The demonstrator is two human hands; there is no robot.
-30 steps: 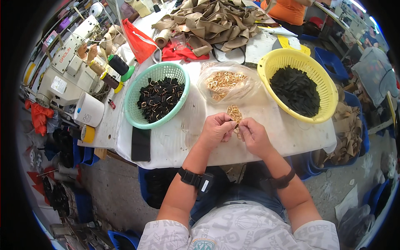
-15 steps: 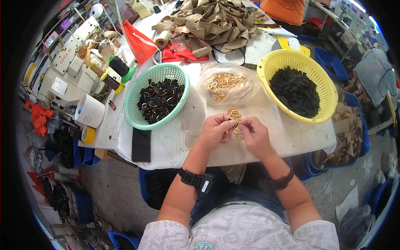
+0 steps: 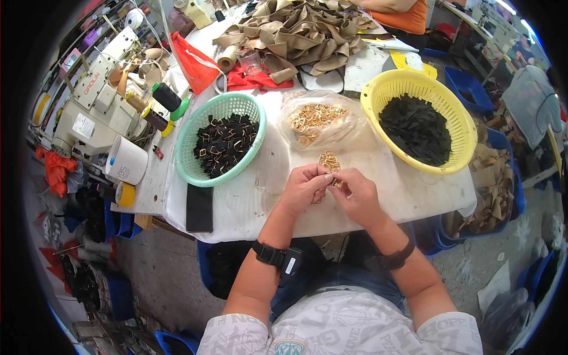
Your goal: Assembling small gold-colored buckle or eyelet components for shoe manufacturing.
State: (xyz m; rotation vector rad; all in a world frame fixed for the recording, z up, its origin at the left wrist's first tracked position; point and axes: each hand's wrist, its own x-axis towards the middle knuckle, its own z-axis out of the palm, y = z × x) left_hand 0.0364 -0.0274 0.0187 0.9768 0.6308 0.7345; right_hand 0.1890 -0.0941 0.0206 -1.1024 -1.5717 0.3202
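Observation:
My left hand [image 3: 306,188] and my right hand [image 3: 358,196] meet over the white table's near side. Both are closed in a pinch, fingertips together; what lies between them is too small and covered to make out. Just beyond the fingers is a little heap of gold metal rings [image 3: 329,160], partly hidden by the hands. Farther off, an open clear plastic bag [image 3: 350,135] holds more gold rings [image 3: 316,118]. A mint-green basket [image 3: 184,155] at left contains black pieces with gold rings [image 3: 228,142]. At right, a yellow basket [image 3: 464,133] is filled with black strips [image 3: 416,127].
A dark phone [image 3: 199,209] lies at the table's left edge. Beyond it stand a sewing machine [image 3: 94,109] and thread spools [image 3: 167,96]. Tan strips [image 3: 302,35] are heaped at the back, near a person in orange [image 3: 408,18]. Blue bins [image 3: 513,177] stand at right.
My right hand has moved left and turned inward, its fingertips now against the left hand's. The left hand has stayed nearly in place. The view has shifted slightly.

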